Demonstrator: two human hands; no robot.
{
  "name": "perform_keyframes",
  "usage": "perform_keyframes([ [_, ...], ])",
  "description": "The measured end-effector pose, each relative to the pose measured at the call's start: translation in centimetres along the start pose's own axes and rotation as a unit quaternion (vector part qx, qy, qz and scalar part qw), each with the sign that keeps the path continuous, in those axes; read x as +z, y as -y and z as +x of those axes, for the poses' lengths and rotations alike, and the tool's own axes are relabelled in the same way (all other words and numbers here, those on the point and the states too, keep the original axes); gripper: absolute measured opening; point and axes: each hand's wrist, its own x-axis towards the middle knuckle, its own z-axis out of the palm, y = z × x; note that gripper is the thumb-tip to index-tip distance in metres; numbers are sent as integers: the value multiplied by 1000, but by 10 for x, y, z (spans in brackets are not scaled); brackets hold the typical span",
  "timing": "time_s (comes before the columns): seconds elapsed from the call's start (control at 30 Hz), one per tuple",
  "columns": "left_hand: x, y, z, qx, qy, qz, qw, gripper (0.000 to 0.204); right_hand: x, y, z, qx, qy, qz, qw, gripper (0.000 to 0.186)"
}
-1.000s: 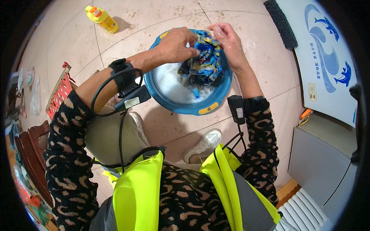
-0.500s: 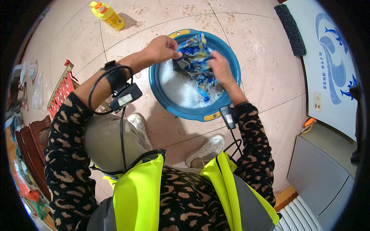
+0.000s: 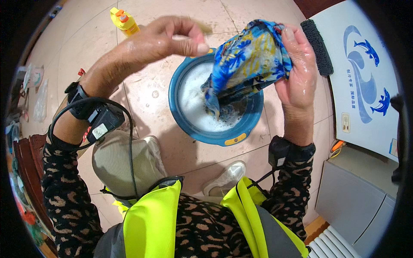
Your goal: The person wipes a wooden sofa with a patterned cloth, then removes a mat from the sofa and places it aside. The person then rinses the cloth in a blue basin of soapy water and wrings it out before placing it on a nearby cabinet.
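A wet piece of cloth (image 3: 254, 56), patterned in blue, yellow and white, is lifted above a blue basin (image 3: 177, 112). My right hand (image 3: 300, 64) grips its upper right edge, thumb on top, the other fingers partly hidden behind the fabric. The cloth's lower end hangs into white suds (image 3: 193, 92) in the basin. My left hand (image 3: 178, 36) is raised to the left of the cloth and apart from it, thumb and fingertips drawn together with nothing visible between them.
A yellow bottle with an orange pump (image 3: 124, 21) stands on the tiled floor beyond my left forearm. At the right is a white appliance (image 3: 348, 92) with blue dolphin pictures and a dark fuzzy roll (image 3: 317, 47) on its edge. My shoes (image 3: 226, 177) are just below the basin.
Both hands have come up out of the basin, raising the cloth. My left hand has let go of it and moved up; my right hand has shifted right, keeping its grip.
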Motion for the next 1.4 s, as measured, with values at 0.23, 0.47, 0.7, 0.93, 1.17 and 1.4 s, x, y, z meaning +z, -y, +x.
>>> perform_keyframes([
  [0.23, 16, -8, 21, 125, 84, 37, 988, 47, 2, -6, 15, -26, 77, -193, 978, 36],
  [0.47, 9, 9, 15, 88, 60, 128, 986, 26, -40, -89, -14, 115, 138, -353, 918, 40],
  [0.7, 3, 21, -2, -6, 18, 116, 993, 18, -62, -221, -68, 174, 7, -546, 819, 40],
  [0.93, -24, 31, -11, 2, -31, 59, 998, 31, -84, -160, -45, 14, 174, -578, 797, 24],
  [1.17, -48, 11, -12, 55, -33, 98, 993, 33, -55, -67, -24, 146, 10, -325, 934, 13],
  [1.4, -32, 44, 9, 104, 14, 116, 988, 30, -44, -71, -21, 113, 3, -308, 945, 11],
])
